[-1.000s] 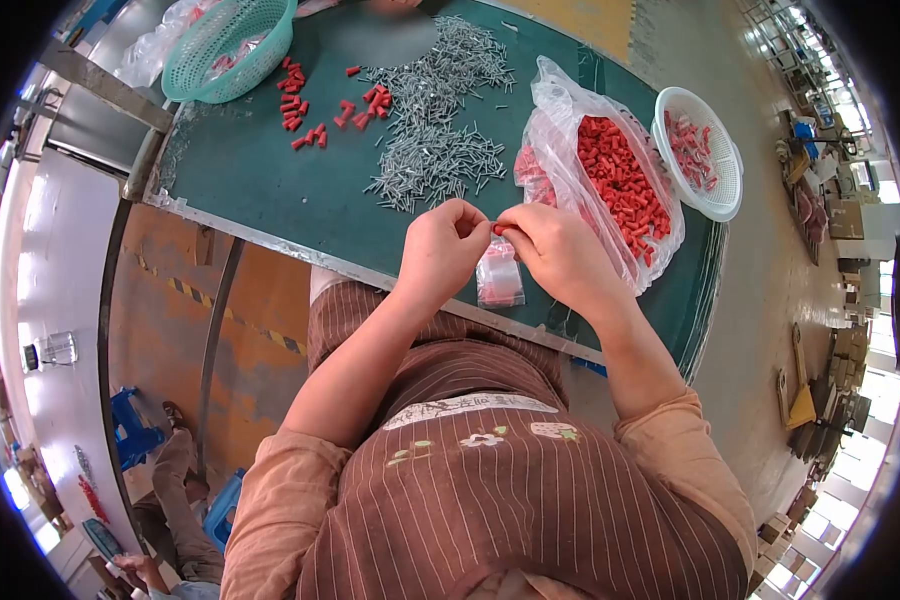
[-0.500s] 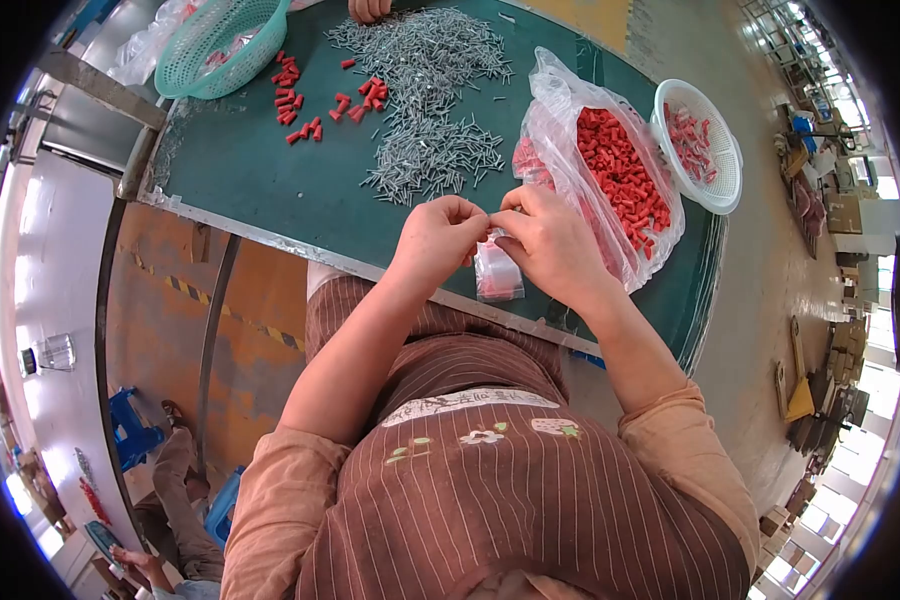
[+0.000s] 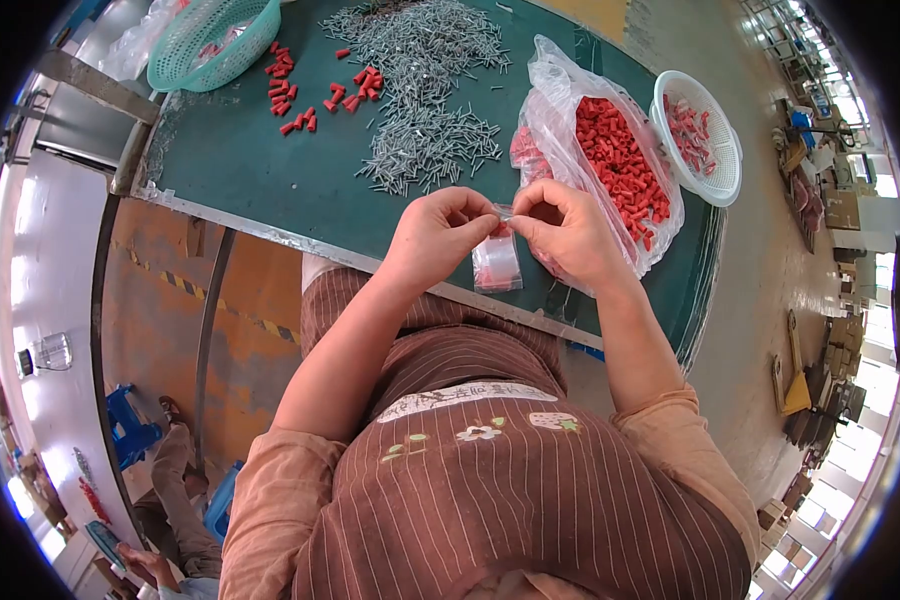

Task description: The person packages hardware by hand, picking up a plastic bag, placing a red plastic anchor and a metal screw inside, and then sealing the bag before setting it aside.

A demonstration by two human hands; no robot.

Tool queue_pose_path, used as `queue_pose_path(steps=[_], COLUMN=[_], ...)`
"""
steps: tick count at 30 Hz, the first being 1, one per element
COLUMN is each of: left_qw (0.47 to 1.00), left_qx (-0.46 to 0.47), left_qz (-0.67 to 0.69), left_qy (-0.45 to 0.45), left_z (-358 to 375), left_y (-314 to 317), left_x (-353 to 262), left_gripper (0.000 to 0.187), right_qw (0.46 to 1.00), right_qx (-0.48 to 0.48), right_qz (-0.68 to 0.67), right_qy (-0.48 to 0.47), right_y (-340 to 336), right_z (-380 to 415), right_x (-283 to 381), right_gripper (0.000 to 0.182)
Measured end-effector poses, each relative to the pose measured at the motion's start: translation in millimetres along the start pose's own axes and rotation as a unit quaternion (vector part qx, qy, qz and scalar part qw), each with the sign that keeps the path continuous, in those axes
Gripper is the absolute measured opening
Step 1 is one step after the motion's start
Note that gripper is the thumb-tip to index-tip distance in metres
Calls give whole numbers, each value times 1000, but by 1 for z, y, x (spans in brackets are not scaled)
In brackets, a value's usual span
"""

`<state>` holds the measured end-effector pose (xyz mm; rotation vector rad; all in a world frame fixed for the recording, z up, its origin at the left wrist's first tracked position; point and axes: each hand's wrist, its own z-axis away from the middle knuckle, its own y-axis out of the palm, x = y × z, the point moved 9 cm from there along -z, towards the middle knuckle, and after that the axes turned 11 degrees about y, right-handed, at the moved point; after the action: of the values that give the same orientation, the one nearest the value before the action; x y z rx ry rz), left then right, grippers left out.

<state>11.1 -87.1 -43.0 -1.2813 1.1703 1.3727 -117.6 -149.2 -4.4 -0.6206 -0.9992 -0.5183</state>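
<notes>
My left hand [image 3: 442,228] and my right hand [image 3: 570,232] meet over the near edge of the green table [image 3: 300,205]. Thumb and forefinger of each pinch the top of a small clear plastic bag [image 3: 501,231], with something red showing in it. Just below the fingertips lie more small clear bags with red marking [image 3: 496,266]. Beside my right hand, a large open plastic bag holds a heap of red plastic plugs [image 3: 618,160]. Beyond my hands is a pile of grey metal screws [image 3: 425,150].
Loose red plugs [image 3: 284,90] lie at the far left near a green basket [image 3: 205,65]. A white basket [image 3: 727,165] with packed red pieces stands at the table's right edge. At the lower left, another person's hand [image 3: 142,562] holds a teal object.
My fingertips have parted slightly, and the small bag's top now shows between them. Another person's hand at the far screw pile has left view. The view has shifted slightly.
</notes>
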Motion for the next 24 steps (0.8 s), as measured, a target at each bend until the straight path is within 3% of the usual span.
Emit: queue_pose_path(steps=[6,18,24], left_qw=[999,996,997], left_qx=[-4,-66,-70], left_qz=[-36,65,-35], left_qy=[-16,-7,-6], left_z=[3,4,4], left_y=[1,0,-8], left_x=[-7,-13,-9], left_gripper=[8,9,10], right_qw=[999,995,992], right_qx=[-32,-51,-73], right_qz=[-9,-65,-71], right_qy=[-31,-55,-80], right_y=[-9,-9,-8], right_z=[3,4,2], right_x=[1,6,4], right_gripper=[12,19,16])
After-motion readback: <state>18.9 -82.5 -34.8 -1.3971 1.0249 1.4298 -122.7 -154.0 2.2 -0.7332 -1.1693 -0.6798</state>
